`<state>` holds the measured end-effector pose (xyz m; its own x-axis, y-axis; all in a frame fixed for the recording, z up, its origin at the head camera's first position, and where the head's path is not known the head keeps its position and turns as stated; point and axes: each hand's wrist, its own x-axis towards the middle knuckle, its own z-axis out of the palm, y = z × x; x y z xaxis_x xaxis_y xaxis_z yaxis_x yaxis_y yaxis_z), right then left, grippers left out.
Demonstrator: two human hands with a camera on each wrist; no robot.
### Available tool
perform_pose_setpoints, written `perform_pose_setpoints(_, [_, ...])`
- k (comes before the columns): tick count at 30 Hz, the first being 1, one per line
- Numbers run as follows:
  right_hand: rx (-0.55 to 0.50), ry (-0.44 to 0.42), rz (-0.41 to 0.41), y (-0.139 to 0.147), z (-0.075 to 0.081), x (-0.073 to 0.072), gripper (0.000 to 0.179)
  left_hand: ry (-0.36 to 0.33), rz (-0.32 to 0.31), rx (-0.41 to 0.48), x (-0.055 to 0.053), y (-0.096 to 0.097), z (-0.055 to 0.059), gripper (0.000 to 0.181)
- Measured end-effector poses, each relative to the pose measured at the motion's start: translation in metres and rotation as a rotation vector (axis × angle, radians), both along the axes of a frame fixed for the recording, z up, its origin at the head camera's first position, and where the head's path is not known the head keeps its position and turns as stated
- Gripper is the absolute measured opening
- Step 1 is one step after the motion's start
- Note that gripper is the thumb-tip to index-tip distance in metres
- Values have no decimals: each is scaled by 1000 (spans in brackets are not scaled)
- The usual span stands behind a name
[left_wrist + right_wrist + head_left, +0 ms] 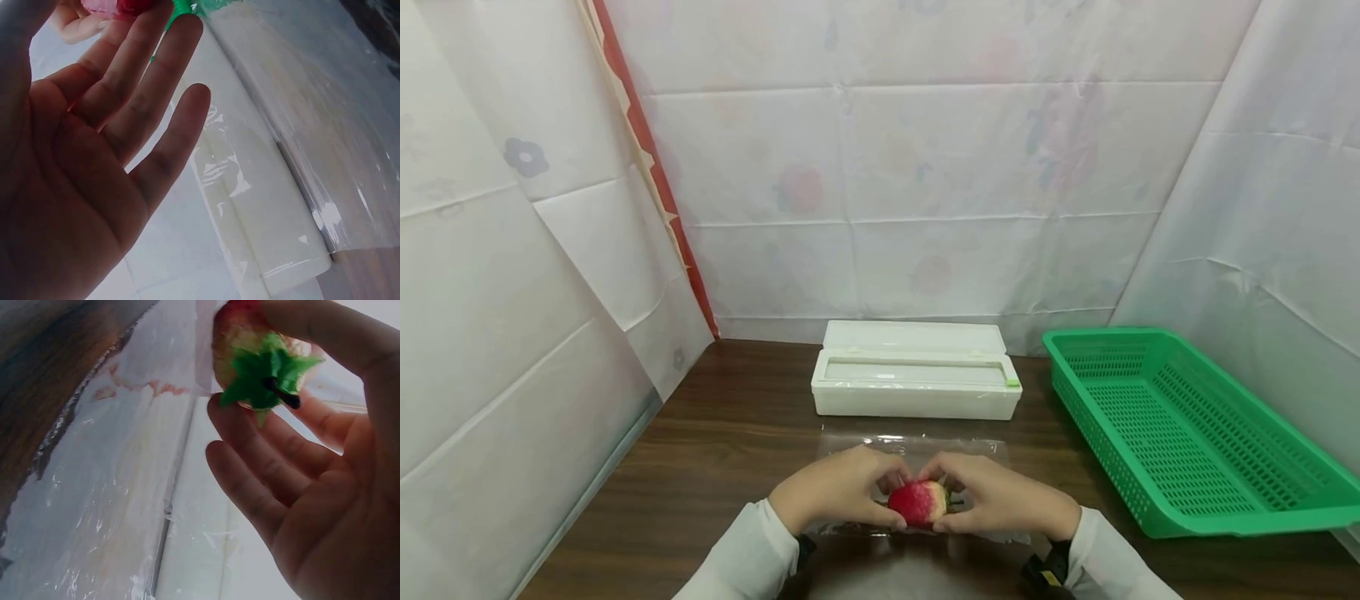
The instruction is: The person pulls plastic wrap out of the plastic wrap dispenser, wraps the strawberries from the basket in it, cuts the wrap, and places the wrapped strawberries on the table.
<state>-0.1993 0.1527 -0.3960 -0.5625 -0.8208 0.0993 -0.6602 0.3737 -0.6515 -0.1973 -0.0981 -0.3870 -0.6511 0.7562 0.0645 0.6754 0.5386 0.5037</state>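
Cloth sleeves (743, 554), rounded red fruit (916, 503), glossy film (917, 450)

On your right, a green perforated basket (1180, 442) sits on the dark wood-grain table (715, 450). Ahead of you hangs creased white sheeting (910, 154), with a red strip (655, 167) slanting down at its left.

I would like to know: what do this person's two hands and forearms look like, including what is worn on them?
The left hand and right hand are bare, with no gloves or rings visible. A white left sleeve and white right sleeve cover the forearms. Below the right wrist sits a black device with a small yellow marking.
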Motion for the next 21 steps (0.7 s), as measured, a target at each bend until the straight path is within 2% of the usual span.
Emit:
perform_pose_setpoints(7, [2, 33, -14, -4, -4, -2, 46, 6, -12, 0, -4, -5, -1, 42])
perform_pose_setpoints(21, [7, 51, -14, -10, -16, -4, 45, 18, 23, -49, -7, -7, -13, 46])
